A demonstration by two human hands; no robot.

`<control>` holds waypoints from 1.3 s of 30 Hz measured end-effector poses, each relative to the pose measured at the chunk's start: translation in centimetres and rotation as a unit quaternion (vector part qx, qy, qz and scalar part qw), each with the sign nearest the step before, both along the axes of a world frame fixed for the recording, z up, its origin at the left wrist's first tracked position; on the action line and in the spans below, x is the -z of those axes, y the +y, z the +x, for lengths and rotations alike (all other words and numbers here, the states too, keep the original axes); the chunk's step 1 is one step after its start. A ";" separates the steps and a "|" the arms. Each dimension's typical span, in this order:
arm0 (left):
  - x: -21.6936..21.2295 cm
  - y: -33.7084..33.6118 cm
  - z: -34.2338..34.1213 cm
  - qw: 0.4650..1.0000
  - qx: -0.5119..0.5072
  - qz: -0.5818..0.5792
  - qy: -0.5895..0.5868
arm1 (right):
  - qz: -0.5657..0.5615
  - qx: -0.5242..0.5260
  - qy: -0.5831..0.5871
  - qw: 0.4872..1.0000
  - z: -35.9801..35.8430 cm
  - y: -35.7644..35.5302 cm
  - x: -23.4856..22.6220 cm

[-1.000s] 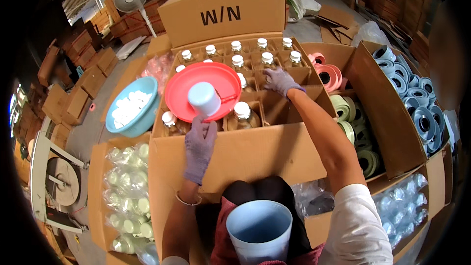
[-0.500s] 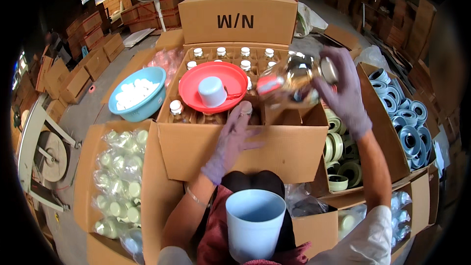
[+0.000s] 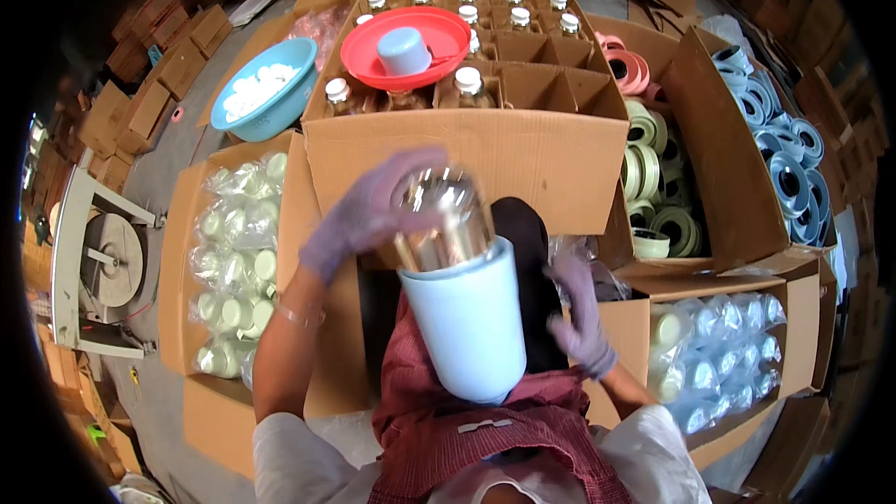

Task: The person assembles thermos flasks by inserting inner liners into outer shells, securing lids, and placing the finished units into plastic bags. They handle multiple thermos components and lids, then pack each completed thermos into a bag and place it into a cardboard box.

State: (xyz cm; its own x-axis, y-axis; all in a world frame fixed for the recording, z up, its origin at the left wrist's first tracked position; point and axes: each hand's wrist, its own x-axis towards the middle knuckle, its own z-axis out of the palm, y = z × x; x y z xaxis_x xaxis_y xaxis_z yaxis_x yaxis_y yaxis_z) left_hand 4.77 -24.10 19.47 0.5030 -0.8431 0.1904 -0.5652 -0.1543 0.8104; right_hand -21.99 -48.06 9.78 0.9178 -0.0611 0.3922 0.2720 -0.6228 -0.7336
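Touching left fingers (image 3: 417, 162): shiny flask (image 3: 448, 226), partly in cup (image 3: 469, 327).

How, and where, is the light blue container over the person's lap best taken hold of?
Probably grip the light blue container around its outer wall at mid-height, coming from the right, where the right hand is open: it is round and shows no handle. The rim looks less suitable, since a silvery vessel sticks out there, with the left hand at it.
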 end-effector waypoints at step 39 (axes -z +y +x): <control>19.4 -0.3 -5.6 0.943 -0.257 -0.151 0.146 | 0.149 -0.131 -0.130 0.971 14.2 1.5 -15.3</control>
